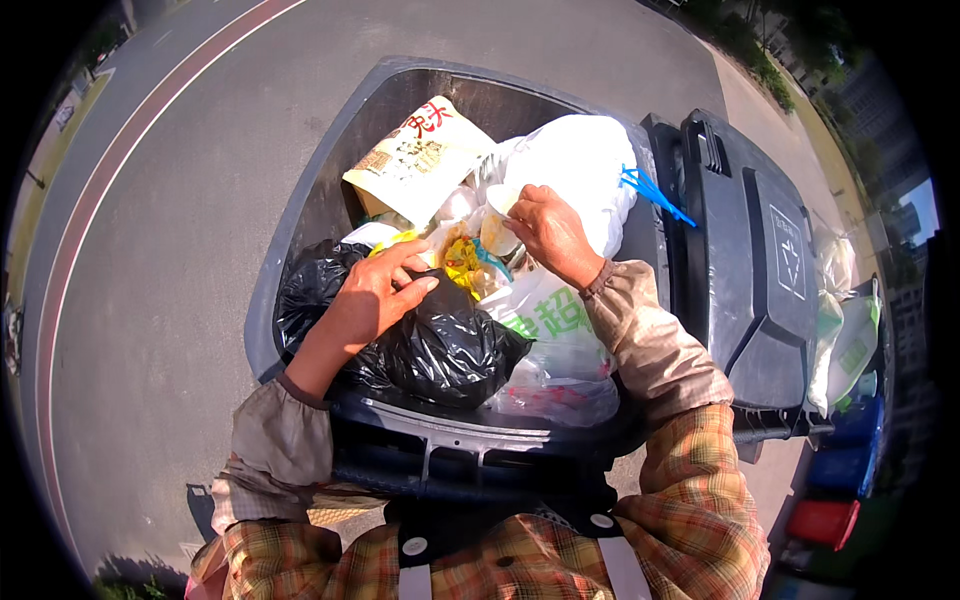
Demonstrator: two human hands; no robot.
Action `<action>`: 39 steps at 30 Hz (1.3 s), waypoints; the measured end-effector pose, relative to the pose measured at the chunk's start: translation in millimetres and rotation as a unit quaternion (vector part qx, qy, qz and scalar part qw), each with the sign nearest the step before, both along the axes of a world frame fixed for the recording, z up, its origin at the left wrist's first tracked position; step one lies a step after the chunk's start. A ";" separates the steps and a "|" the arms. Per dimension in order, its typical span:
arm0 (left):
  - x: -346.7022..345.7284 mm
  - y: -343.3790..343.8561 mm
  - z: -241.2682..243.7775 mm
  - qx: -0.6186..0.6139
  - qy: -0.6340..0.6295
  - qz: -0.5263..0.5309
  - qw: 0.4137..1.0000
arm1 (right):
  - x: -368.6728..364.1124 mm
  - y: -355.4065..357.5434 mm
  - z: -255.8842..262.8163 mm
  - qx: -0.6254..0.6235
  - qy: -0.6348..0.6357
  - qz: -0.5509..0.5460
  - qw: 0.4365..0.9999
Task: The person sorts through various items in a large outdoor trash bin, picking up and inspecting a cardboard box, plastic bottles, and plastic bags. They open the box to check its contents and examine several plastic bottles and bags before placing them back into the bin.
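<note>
An open grey wheeled bin (296,202) full of rubbish stands before me. My right hand (551,229) pinches a pale, stained cup or small tub (499,229) above the middle of the heap. Over a black plastic bag (457,337) at the near left, my left hand (371,296) hovers with its fingers bent and apart; I see nothing held in it. Between the hands lies a crumpled yellow wrapper (465,262) among mixed litter. A large white bag (574,165) with a blue tie (656,196) fills the far right. Below my right wrist is a white bag with green print (555,319).
A printed paper bag (420,157) leans in the bin's far left. Close on the right stands a second, lidded bin (750,285). Beyond it are hanging plastic bags (844,330), a blue bin (844,450) and a red container (823,523). Asphalt (165,300) extends to the left.
</note>
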State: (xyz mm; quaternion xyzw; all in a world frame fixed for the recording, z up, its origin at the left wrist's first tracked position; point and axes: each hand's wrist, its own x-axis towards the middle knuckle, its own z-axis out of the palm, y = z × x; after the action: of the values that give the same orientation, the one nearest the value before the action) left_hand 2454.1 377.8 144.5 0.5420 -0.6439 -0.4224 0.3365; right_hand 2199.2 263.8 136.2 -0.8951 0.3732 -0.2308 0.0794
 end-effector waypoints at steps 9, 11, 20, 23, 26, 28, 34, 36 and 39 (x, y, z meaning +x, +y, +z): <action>-12.5 3.1 -19.5 -0.015 0.134 0.015 0.991 | 48.8 20.7 21.7 0.502 -0.268 0.137 0.811; -13.4 -2.9 -26.7 -0.013 0.122 0.029 0.992 | 30.4 -25.8 -29.7 0.420 -0.234 -0.017 0.876; -9.5 -3.3 -17.8 -0.150 -0.120 0.054 0.980 | 25.8 -83.7 -136.7 0.223 0.188 -0.129 0.948; -3.1 -3.5 -18.8 -0.166 -0.127 0.035 0.977 | 31.3 -94.9 -151.0 0.246 0.240 -0.110 0.933; 0.8 -5.0 -30.2 -0.128 -0.110 0.045 0.985 | 34.9 -93.3 -159.2 0.271 0.270 -0.084 0.920; -4.4 -6.6 -13.5 -0.006 -0.096 0.041 0.995 | 32.1 -94.6 -162.6 0.276 0.280 -0.083 0.916; -5.9 -3.8 -3.6 -0.105 -0.190 0.023 0.976 | 6.9 -85.7 -144.0 0.331 0.181 -0.051 0.925; -3.5 -5.0 -8.9 -0.128 -0.202 0.029 0.971 | -1.9 -80.1 -128.3 0.340 0.122 -0.036 0.932; -11.4 -6.6 3.6 -0.069 -0.183 0.044 0.980 | -10.8 -49.2 -96.9 0.265 0.056 -0.051 0.961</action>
State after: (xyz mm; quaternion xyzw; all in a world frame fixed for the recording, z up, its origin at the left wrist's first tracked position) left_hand 2442.7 371.2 148.1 0.6135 -0.6977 -0.2551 0.2678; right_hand 2188.4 214.6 39.3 -0.8336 0.4697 -0.0766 0.2805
